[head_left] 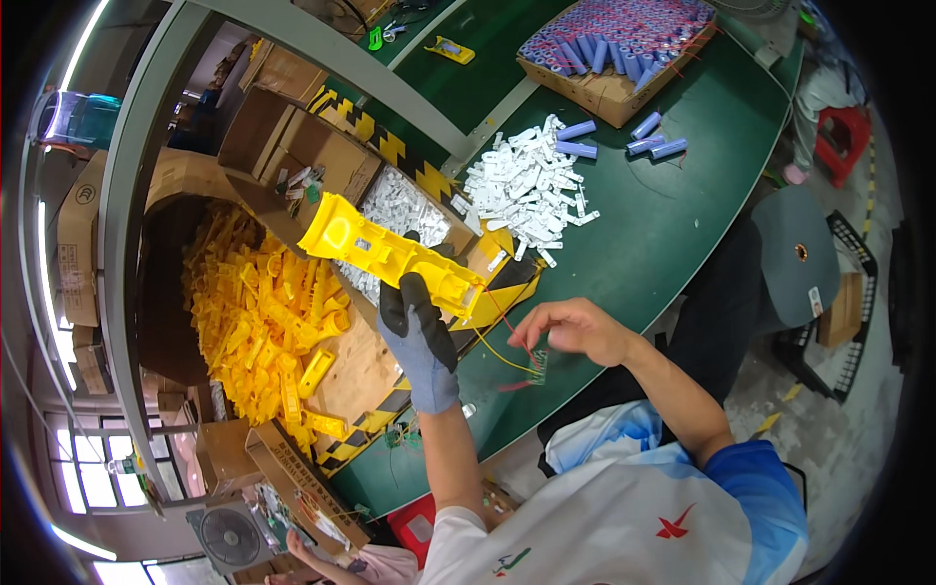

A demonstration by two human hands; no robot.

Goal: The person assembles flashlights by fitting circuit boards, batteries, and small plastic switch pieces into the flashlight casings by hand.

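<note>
My left hand (417,341), in a grey glove with black fingers, grips a yellow plastic housing (390,258). The housing is a long hollow half-shell, tilted with its open side showing and its wider end up to the left. Thin red and yellow wires (502,356) run from its lower end toward my bare right hand (580,330). The right fingers are curled and pinched on the wires near the fingertips. A small green circuit board (538,367) dangles from the wires just under those fingers, above the green table.
A heap of white plastic parts (526,185) lies on the green table (663,234). Purple battery cells (645,146) lie beside a cardboard box (609,93) full of cells. Left, yellow housings (258,327) fill a large carton. A grey frame post (122,244) stands there.
</note>
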